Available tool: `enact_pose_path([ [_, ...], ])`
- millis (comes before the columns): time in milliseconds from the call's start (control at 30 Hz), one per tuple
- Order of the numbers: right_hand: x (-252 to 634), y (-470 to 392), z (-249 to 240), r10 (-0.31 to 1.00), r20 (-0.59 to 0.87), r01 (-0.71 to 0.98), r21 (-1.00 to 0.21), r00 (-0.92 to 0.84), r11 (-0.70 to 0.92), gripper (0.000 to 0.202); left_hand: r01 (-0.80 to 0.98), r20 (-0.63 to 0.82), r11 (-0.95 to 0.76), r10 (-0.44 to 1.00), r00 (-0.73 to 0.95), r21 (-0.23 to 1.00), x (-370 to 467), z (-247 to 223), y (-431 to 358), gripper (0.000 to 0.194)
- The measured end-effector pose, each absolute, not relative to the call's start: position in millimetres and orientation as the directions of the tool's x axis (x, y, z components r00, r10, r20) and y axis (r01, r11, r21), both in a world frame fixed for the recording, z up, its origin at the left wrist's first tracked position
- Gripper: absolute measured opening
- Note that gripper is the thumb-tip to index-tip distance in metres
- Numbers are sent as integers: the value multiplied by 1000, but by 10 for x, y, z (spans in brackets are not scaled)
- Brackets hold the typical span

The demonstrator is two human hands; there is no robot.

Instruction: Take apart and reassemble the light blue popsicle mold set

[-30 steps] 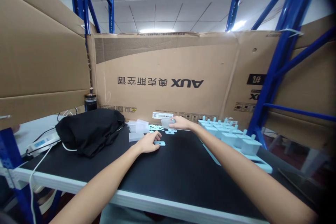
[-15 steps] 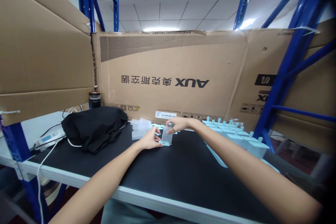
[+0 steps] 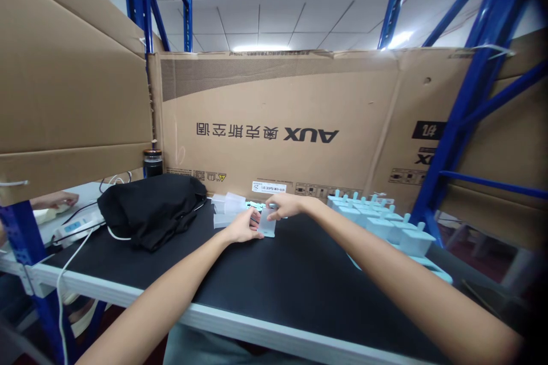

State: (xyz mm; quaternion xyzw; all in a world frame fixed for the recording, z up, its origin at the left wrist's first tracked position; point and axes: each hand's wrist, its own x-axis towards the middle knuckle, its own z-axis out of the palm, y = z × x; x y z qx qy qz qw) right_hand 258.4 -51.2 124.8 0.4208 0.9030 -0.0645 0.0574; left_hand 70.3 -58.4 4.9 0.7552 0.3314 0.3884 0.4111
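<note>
A translucent popsicle mold (image 3: 267,228) with a light-blue base stands upright on the black tabletop. My left hand (image 3: 246,226) grips its lower left side, thumb close to the base. From above, my right hand (image 3: 285,205) has its fingers closed around the top of the same mold. Just left of my left hand lie several loose translucent mold cups (image 3: 225,220). Small light-blue pieces (image 3: 256,205) sit behind my hands and are partly covered by them.
Light-blue popsicle molds with handles (image 3: 381,227) stand in rows in a tray (image 3: 439,269) at the right, partly behind my right forearm. A black cloth bag (image 3: 152,208), a power strip (image 3: 81,227) and a dark jar (image 3: 153,163) are at left. A cardboard wall (image 3: 265,97) closes the back.
My right hand has come down slightly over the mold, and the light-blue base now sits against the mold's bottom. Another person's hand has appeared at the far left.
</note>
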Motion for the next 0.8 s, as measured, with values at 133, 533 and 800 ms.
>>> enact_pose_path([
  [133, 2568, -514, 1229, 758, -174, 776, -64, -628, 628, 31, 179, 336, -464, 813, 475, 868, 704, 18, -557, 52],
  [533, 2454, -531, 1247, 796, -231, 814, 31, -559, 580, 36, 200, 357, -499, 798, 486, 843, 700, 23, -556, 47],
  [800, 2373, -523, 1267, 805, -315, 846, 7, -504, 532, 37, 243, 348, -504, 804, 482, 829, 706, 17, -550, 45],
])
